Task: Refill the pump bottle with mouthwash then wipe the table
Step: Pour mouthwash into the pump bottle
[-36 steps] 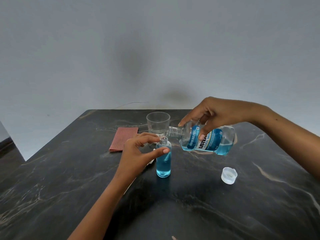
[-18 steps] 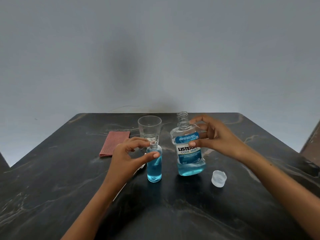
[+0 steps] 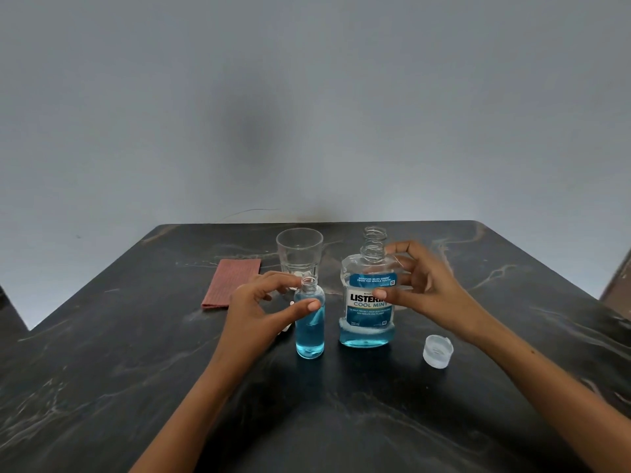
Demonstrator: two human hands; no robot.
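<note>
A small clear pump bottle (image 3: 309, 331) stands open-necked on the dark marble table (image 3: 341, 421), mostly full of blue liquid. My left hand (image 3: 259, 310) grips it, thumb on its side and forefinger by the neck. Just to its right the mouthwash bottle (image 3: 367, 312) stands upright with no cap and a low level of blue liquid. My right hand (image 3: 426, 295) holds it loosely, thumb on the label and fingers curled round its right side. The bottle's translucent cap (image 3: 438, 351) lies on the table to the right. A folded red cloth (image 3: 232, 283) lies back left.
An empty drinking glass (image 3: 299, 257) stands behind the small bottle. A white piece (image 3: 285, 331), mostly hidden under my left hand, lies on the table. The table's far edge meets a grey wall; its left and right corners are cut off.
A second ago the mouthwash bottle was tipped sideways over the small bottle's neck. It has since been turned upright and set down to the right. My left hand stayed on the small bottle.
</note>
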